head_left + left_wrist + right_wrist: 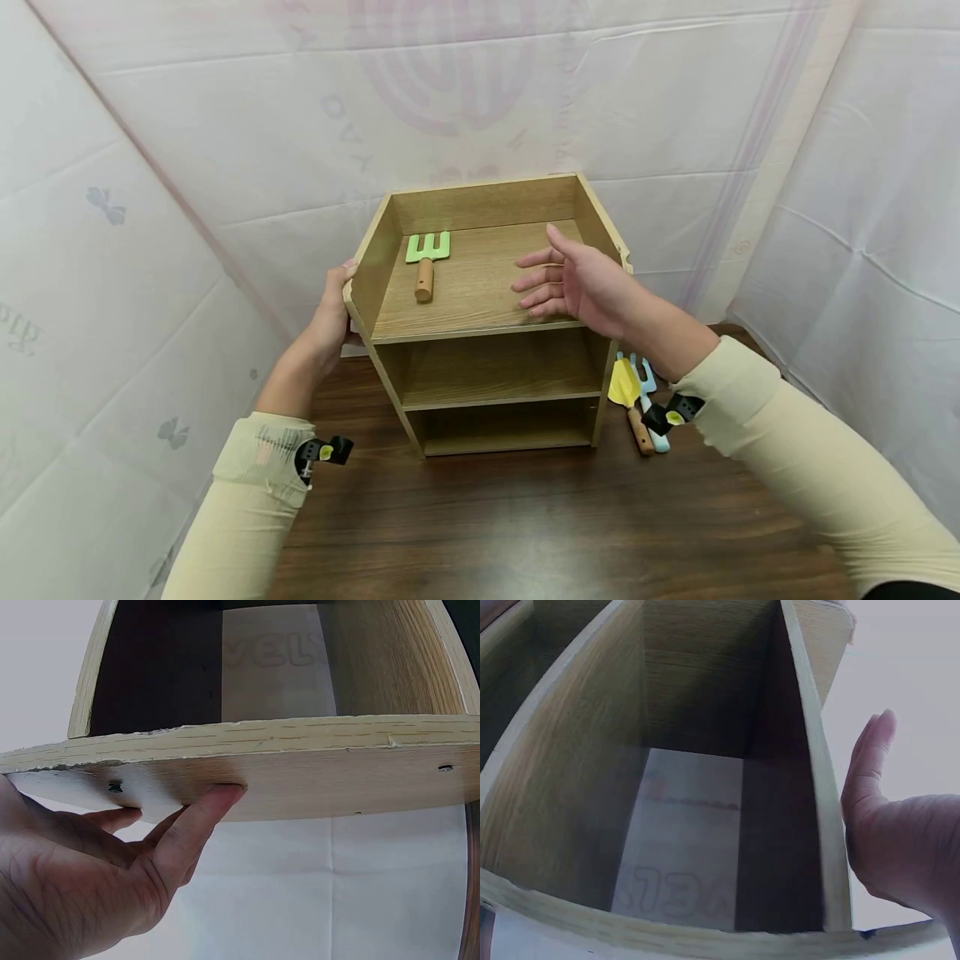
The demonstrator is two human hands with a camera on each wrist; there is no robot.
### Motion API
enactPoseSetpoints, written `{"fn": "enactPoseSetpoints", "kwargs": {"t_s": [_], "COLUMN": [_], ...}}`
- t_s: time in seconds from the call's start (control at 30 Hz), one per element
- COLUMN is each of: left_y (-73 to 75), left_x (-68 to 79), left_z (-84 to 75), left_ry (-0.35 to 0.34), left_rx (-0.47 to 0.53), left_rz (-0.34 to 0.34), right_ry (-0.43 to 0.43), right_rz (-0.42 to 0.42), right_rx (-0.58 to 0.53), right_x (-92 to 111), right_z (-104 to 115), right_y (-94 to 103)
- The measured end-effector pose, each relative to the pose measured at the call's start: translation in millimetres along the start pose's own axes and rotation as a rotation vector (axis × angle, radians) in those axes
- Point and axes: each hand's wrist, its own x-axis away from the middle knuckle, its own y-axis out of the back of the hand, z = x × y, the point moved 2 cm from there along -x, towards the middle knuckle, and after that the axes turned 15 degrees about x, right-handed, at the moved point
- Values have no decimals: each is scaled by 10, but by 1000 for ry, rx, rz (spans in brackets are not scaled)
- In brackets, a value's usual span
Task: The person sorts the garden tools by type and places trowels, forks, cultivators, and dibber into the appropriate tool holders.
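Observation:
A wooden three-tier shelf [472,292] stands in the middle of the head view. On its top board, at the left, lies a toy garden fork [425,268] with green tines and a wooden handle. My left hand [327,321] touches the shelf's left side near the upper front corner. In the left wrist view, its fingertips press the outer face of the side panel [337,769]. Over the right part of the top board, my right hand [588,287] is spread with nothing in it. The right wrist view shows that hand [900,832] beside the shelf's board edge.
Right of the shelf, on the dark wooden table [465,517], lie a yellow toy trowel [624,383] and a light-blue toy fork [647,382], partly overlapped by the right wrist's camera mount. White cloth walls [300,125] enclose the back and both sides.

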Motion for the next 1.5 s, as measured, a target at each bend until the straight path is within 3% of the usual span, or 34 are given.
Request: {"fn": "enactPoseSetpoints", "kwargs": {"t_s": [0.27,0.43,0.6,0.7,0.87,1.07,1.2,1.5], "left_y": [-12,-11,-10,-9,-6,0,9,7], "left_x": [26,20,20,30,36,48,62,53], "left_z": [4,-8,4,8,3,2,4,33], "left_ry": [16,6,6,7,6,3,9,-4], "left_rx": [22,3,-1,-2,-11,-30,-28,-33], "left_rz": [-16,-5,-5,-13,-12,11,5,5], "right_ry": [87,215,357,396,346,281,197,-47], "right_rz": [77,129,79,20,-92,-48,-53,-167], "right_rx": [102,57,-60,-99,-216,-383,-365,-233], "right_x": [263,493,669,730,804,853,855,913], "right_z": [176,265,303,292,150,-232,-513,-1125], "right_y": [97,255,463,612,859,1119,1264,1483]}}
